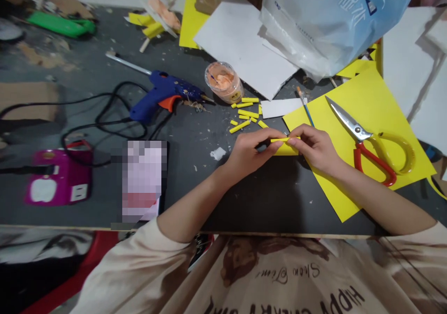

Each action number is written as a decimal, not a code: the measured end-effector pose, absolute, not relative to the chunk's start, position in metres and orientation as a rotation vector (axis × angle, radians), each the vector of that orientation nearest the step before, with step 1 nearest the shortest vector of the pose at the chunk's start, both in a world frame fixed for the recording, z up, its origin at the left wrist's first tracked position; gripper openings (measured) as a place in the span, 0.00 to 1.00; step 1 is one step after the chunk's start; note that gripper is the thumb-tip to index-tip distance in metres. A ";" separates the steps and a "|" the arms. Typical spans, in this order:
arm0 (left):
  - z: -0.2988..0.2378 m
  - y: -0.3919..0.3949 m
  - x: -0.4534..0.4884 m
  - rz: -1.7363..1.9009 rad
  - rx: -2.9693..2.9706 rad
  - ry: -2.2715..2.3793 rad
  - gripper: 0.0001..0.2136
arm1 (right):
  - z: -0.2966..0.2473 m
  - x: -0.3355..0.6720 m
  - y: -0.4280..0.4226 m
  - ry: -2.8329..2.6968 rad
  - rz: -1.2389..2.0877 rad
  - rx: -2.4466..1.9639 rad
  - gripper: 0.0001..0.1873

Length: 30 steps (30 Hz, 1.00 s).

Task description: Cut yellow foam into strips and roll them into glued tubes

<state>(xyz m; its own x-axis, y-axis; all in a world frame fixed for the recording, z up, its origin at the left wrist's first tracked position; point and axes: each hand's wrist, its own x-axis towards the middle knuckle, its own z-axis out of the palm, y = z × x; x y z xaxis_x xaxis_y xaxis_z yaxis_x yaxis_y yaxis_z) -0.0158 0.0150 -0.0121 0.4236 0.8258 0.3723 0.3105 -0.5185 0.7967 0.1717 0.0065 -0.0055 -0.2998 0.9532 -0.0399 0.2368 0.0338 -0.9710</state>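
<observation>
Between my two hands is a small piece of yellow paper (287, 149), its far edge curled into a narrow roll. My left hand (249, 148) pinches the roll's left end between thumb and fingers. At the right end, my right hand (314, 147) grips it the same way. Just beyond my left hand lie several short yellow paper rolls (248, 112) of different lengths. A large yellow sheet (335, 183) spreads under my right forearm, and scissors (366, 139) with one red and one yellow handle rest on it.
An open tub (223, 82) of peach-coloured paste stands behind the rolls. To the left are a blue glue gun (157, 92) with a looping black cord, a purple box (59, 176) and a blurred-out phone-like object (145, 179). A plastic bag (335, 20) bulges at the back right.
</observation>
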 end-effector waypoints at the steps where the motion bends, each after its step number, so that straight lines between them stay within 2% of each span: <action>1: -0.012 0.015 -0.016 1.013 2.029 0.973 0.07 | -0.006 0.172 0.007 -1.622 1.310 -1.223 0.14; 13: -0.009 0.014 -0.017 0.979 1.958 0.985 0.11 | -0.008 0.172 0.007 -1.614 1.347 -1.225 0.15; 21: -0.008 0.009 -0.016 0.816 1.978 1.023 0.14 | -0.006 0.172 0.005 -1.565 1.331 -1.259 0.18; 24: -0.009 0.006 -0.015 0.849 2.008 1.023 0.14 | -0.004 0.172 0.007 -1.505 1.381 -1.246 0.19; 30: -0.013 0.001 -0.011 0.785 2.050 0.951 0.19 | 0.003 0.171 0.008 -1.445 1.506 -1.174 0.18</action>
